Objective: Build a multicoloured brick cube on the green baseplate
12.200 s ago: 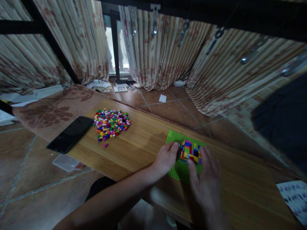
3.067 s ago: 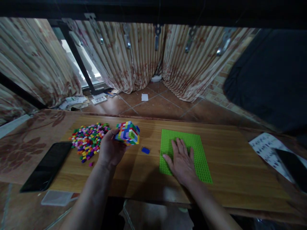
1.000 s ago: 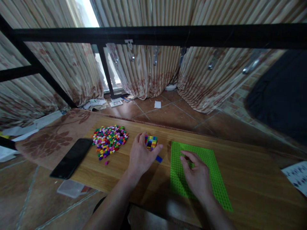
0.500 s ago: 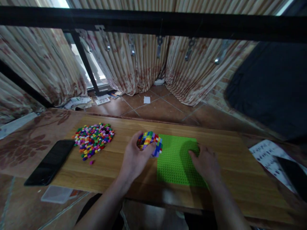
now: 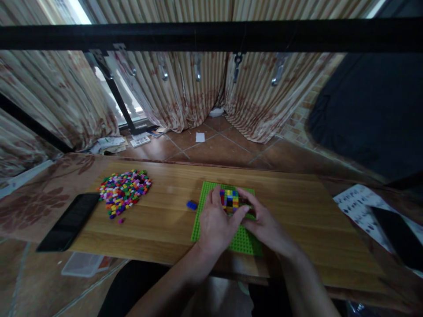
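Note:
A block built of many coloured toy bricks [image 5: 230, 200] is between my two hands, over the green baseplate [image 5: 244, 246]. My left hand [image 5: 220, 220] grips its left and near side, thumb stretched across the front. My right hand [image 5: 264, 220] curls round its right side, fingers at the far and near edges. Both hands hide much of the block, so I cannot tell whether it touches the studs. Just left of the baseplate a small blue brick piece [image 5: 191, 205] lies on the wooden tabletop.
A heap of loose coloured bricks [image 5: 124, 191] lies on the left of the wooden table [image 5: 165, 229], with a black phone [image 5: 68, 222] beside it. At the right are a printed sheet [image 5: 360, 211] and another dark device [image 5: 396, 233]. A clear plastic box [image 5: 81, 264] sits below the left edge.
My left hand has carried the brick block right, over the baseplate, and my right hand has closed on it too. The baseplate has shifted and turned slightly. A blue piece now shows beside it.

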### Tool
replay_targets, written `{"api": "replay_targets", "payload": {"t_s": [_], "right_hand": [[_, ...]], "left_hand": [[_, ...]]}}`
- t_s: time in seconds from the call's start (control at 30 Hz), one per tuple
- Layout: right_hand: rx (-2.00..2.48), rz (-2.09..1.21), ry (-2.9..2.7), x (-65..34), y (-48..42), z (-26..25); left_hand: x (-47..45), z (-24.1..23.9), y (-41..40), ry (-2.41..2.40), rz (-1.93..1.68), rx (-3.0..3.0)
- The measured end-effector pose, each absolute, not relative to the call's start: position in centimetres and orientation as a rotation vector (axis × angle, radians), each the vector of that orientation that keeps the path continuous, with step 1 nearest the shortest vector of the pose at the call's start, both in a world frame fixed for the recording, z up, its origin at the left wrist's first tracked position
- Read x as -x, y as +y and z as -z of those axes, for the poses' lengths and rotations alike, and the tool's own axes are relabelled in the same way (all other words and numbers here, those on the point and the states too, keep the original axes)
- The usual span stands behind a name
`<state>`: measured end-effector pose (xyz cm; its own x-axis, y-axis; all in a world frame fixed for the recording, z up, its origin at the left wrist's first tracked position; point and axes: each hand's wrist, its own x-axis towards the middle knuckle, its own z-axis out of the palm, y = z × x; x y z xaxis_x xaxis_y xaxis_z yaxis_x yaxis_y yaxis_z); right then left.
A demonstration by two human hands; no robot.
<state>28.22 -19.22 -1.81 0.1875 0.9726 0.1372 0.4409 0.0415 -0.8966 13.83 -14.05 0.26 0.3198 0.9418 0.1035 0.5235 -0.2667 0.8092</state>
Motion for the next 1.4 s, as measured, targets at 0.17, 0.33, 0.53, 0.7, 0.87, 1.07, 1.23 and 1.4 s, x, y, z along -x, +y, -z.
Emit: {"api": "replay_targets", "payload": {"t_s": [0.17,0.33,0.53,0.7,0.87,1.07,1.23,1.4], "right_hand": [[1.634,-0.854,-1.324,-27.7,-19.2,1.8],[1.759,-0.735,-1.331,-27.7,-18.5,2.1],[1.774,-0.765,-1.344,-27.7,-18.3,2.4],[1.772,-0.793,-1.308,-28.3,-18.7,2.6],[1.787,-0.805,-1.335,-28.4,-19.1,2.2],[1.801,-0.770,-1.333,-27.8,-19.0,2.2],[1.825,-0.761,-1.294,-27.8,-19.2,2.4],[1.820,-0.770,-1.295,-27.9,-19.4,2.5]], "left_hand": [[-12.5,-0.5,-14.5,1.240,-0.750,-1.929],[-8.7,1.1,-11.1,1.360,-0.790,-1.919],[-6.2,2.5,-8.1,1.444,-0.704,-2.059],[-6.6,3.0,-9.3,1.376,-0.653,-2.189],[-6.7,3.0,-10.1,1.326,-0.643,-2.194],[-6.5,3.0,-10.1,1.325,-0.608,-2.214],[-6.6,3.2,-10.1,1.323,-0.616,-2.227],[-6.5,3.3,-10.1,1.325,-0.613,-2.222]]}}
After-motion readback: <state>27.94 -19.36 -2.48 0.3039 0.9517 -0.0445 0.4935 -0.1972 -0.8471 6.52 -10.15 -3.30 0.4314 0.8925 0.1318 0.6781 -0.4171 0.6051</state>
